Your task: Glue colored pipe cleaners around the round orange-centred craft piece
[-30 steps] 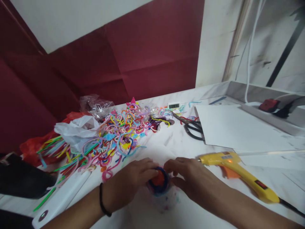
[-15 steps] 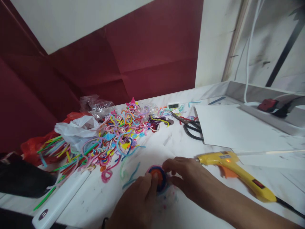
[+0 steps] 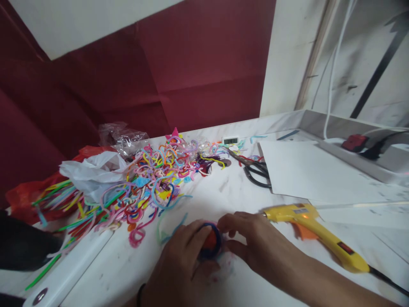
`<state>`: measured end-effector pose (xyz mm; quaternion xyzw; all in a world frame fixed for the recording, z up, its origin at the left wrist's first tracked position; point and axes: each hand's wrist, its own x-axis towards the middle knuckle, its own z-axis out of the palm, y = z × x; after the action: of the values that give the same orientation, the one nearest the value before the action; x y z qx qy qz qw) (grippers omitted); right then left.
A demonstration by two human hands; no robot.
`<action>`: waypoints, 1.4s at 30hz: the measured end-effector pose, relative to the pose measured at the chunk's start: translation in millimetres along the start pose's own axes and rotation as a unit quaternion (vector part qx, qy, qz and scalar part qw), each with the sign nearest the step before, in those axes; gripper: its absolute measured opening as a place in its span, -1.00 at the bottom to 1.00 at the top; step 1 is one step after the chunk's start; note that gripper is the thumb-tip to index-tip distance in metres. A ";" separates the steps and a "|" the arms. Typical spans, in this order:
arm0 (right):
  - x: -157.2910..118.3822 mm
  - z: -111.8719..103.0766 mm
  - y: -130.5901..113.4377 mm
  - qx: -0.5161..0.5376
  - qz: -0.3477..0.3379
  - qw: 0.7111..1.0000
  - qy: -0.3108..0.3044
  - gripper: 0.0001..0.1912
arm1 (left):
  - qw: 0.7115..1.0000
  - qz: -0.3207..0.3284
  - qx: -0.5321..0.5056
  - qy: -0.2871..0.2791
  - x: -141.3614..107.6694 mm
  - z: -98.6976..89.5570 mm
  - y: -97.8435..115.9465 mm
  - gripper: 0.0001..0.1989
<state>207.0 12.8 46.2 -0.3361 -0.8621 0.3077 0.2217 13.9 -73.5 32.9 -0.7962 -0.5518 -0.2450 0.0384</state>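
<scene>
On the white tabletop in front of me lies a round coil of fuzzy pipe cleaners (image 3: 210, 239), orange in the middle with a dark blue ring and a pinkish outer edge. My left hand (image 3: 180, 260) grips its left side, fingers across the top and thumb along the near edge. At the right rim, the bent fingertips and thumb of my right hand (image 3: 252, 236) pinch the edge. Part of the coil is hidden under my left fingers. A yellow glue gun (image 3: 316, 230) with its small orange light lit rests just right of my right hand.
A heap of coloured pipe-cleaner pieces (image 3: 159, 170) spreads across the left, beside a white plastic bag (image 3: 96, 172). Black-handled scissors (image 3: 257, 175) lie partly against white sheets (image 3: 313, 170). A small digital display (image 3: 230, 140) stands behind. A dark container (image 3: 28, 243) sits far left.
My left hand has shifted from pressing the coil's centre with its thumb to gripping its left side and near edge. My right hand stays at the rim. The view has turned slightly.
</scene>
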 end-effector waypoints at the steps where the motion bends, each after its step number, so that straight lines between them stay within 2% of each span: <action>1: -0.3 0.9 -0.1 -0.002 0.004 1.000 0.005 -0.73 | 0.999 -0.012 -0.026 -0.016 3.2 -1.4 -1.3 -0.57; 5: -3.5 5.3 -0.8 -0.015 0.022 0.999 0.024 -0.76 | 0.988 -0.040 -0.125 -0.081 17.7 -8.5 -3.0 -0.54; 8: -5.9 7.0 -0.7 -0.020 0.030 0.999 0.031 -0.77 | 0.980 -0.062 -0.161 -0.099 24.7 -11.6 -0.5 -0.55; 11: -6.5 6.6 -0.3 -0.018 0.033 0.999 0.035 -0.78 | 0.980 -0.064 -0.148 -0.112 28.6 -13.8 1.9 -0.58; 17: -4.8 4.8 -0.1 0.001 0.016 0.999 0.031 -0.76 | 0.977 -0.047 -0.074 -0.196 38.8 -21.4 3.8 -0.64; 21: -4.5 5.9 1.4 -0.003 0.026 0.999 0.029 -0.79 | 0.968 -0.074 -0.057 -0.232 43.9 -22.5 3.2 -0.65; 29: -6.6 5.0 3.5 0.000 0.001 1.000 0.020 -0.81 | 0.960 -0.090 -0.071 -0.257 49.4 -22.5 -1.5 -0.64; 35: -6.0 2.1 2.2 0.027 0.027 0.999 0.018 -0.71 | 0.960 -0.084 -0.075 -0.256 48.4 -21.1 -1.4 -0.61; 42: -3.8 -0.1 0.3 0.029 0.042 0.999 0.016 -0.73 | 0.961 -0.087 -0.074 -0.253 49.1 -19.8 -1.4 -0.60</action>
<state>209.8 10.3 45.4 -0.3701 -0.8345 0.3360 0.2319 19.1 -37.3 71.3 -0.7819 -0.5910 -0.0782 -0.1824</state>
